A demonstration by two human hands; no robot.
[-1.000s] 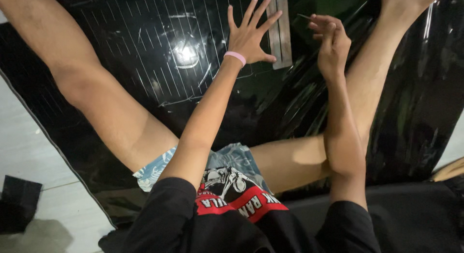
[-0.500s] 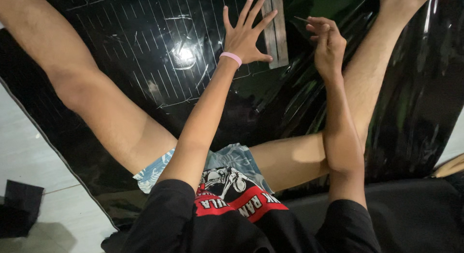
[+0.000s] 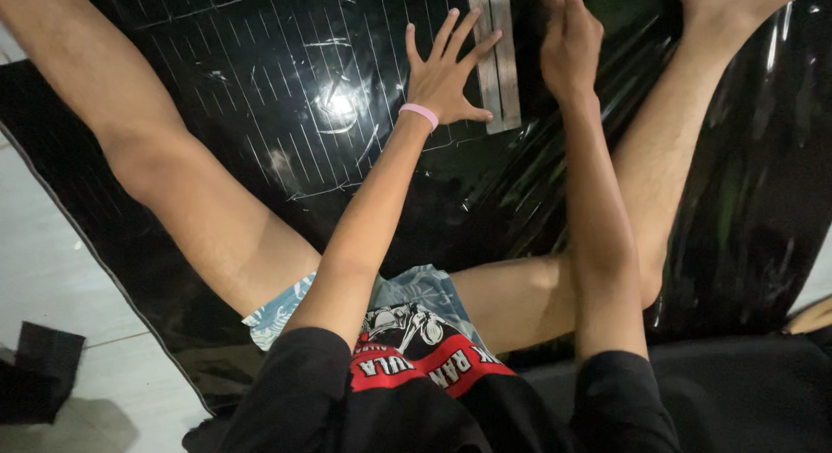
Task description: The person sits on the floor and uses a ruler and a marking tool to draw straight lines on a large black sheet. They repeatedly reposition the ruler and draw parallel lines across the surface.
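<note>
While left hand [image 3: 446, 76] pins grey ruler [image 3: 494, 55], black sheet [image 3: 286, 115] beneath

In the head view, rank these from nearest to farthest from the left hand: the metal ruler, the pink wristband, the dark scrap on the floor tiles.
From the left hand:
1. Metal ruler, under the fingertips, on the hand's right; the pink wristband, on that hand's own wrist, is too close to call against it.
2. Dark scrap, far off at lower left on the floor tiles.

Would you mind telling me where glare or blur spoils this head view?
Head view: a bright lamp glare sits on the glossy black sheet beside the left hand; streaky reflections cover its wrinkled right side; the right hand is slightly soft, cropped at the top.
</note>
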